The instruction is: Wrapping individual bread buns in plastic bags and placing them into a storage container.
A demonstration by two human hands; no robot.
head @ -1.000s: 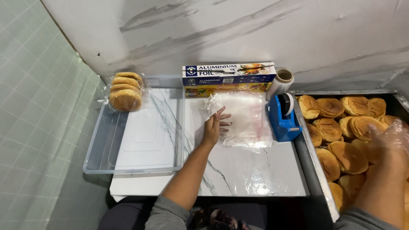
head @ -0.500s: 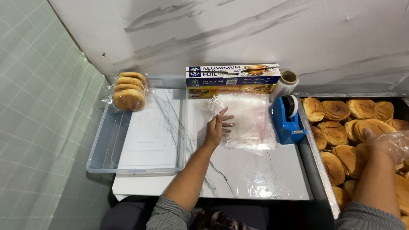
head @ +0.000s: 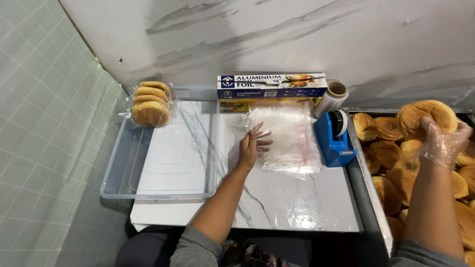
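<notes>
My left hand (head: 251, 146) rests flat, fingers spread, on the left edge of a stack of clear plastic bags (head: 289, 138) on the marble-look table. In a thin plastic glove, my right hand (head: 442, 141) grips a round golden bun (head: 426, 114) and holds it lifted above a dark tray (head: 363, 183) at the right, which is full of several buns (head: 386, 148).
A clear plastic bin (head: 123, 173) sits at the left, with a bagged stack of buns (head: 150, 104) in its far corner. A foil box (head: 271, 85), a wrap roll (head: 332, 96) and a blue tape dispenser (head: 334, 136) stand by the wall.
My right hand has risen from among the buns in the tray with one bun gripped. My left hand has stayed on the plastic bags.
</notes>
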